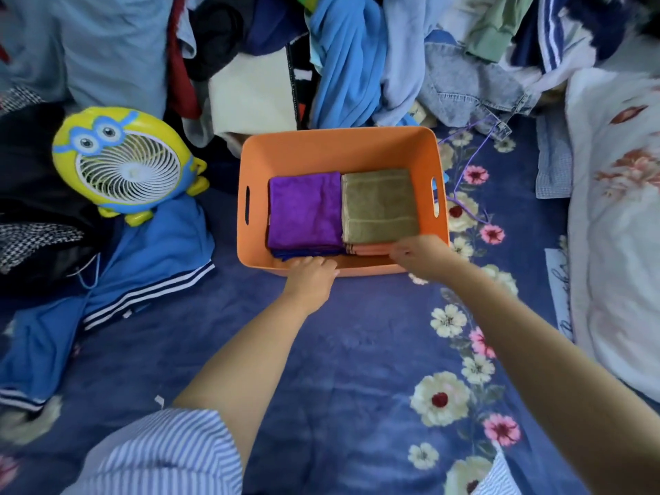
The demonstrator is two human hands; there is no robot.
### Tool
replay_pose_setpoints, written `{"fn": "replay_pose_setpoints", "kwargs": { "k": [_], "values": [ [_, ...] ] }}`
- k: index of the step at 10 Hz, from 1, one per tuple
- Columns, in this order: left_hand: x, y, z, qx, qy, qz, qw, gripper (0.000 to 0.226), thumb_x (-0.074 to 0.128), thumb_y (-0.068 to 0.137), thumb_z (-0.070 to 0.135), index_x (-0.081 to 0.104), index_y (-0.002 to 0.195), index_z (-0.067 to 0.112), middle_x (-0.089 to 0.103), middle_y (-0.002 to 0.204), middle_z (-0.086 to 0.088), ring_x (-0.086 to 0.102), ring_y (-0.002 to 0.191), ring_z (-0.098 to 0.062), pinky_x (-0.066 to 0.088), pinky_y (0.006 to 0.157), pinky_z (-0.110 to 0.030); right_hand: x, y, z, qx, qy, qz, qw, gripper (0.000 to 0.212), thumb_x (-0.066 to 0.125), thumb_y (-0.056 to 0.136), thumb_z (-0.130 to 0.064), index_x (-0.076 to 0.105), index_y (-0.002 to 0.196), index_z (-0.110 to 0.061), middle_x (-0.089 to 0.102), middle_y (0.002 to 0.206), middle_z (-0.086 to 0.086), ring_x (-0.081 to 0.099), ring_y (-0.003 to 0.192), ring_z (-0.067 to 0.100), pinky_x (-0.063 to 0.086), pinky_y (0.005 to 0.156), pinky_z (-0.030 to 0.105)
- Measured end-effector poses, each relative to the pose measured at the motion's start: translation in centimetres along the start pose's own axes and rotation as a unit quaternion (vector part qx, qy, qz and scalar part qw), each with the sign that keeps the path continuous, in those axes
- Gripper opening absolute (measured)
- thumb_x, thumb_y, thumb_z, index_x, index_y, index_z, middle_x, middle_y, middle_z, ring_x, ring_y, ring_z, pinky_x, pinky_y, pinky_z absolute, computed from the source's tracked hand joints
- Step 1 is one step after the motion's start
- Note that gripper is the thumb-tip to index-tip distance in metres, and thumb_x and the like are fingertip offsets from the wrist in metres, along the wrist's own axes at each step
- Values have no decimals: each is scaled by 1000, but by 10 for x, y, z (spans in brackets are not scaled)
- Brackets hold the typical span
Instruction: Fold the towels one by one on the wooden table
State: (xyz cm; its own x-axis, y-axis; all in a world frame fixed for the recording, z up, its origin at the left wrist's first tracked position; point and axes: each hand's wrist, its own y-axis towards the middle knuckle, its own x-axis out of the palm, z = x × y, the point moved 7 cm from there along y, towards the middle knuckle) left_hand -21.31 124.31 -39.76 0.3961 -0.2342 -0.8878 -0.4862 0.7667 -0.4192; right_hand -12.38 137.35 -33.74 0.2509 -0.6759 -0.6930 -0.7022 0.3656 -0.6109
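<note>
Your left hand curls over the bin rim, right hand pinches the orange towel. Soft, floppy stuff, so grab the folded edge.

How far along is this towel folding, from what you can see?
Done: a folded purple towel and olive towel lie side by side in the orange basket, each on other folded ones. In hand: the left hand and right hand are at the basket's near edge. No unfolded towel stands out, so what's left is unclear.
</note>
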Motion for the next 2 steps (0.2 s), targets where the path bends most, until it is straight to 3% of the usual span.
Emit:
{"fn": "replay_pose_setpoints", "kwargs": {
  "k": [1, 2],
  "values": [
    [4, -1, 0, 2, -2, 23, 1000, 32, 30, 101, 22, 56, 115, 8, 59, 119, -8, 51, 112, -27, 34, 86, -34, -64, -35, -23, -78, 122, 144, 979, 27, 50, 94, -17, 62, 115, -6, 68, 112, 5, 60, 100, 15, 42, 84, 20],
    [10, 2, -5, -3, 0, 19, 1000, 31, 31, 100, 20, 55, 118, 10, 58, 120, -6, 49, 114, -25, 33, 88, -32, -131, -91, -46, -203, 298, 250, 899, 24, 58, 86, -22, 64, 108, -13, 69, 78, -27, 60, 73, -10, 45, 69, 5]
  ]
}}
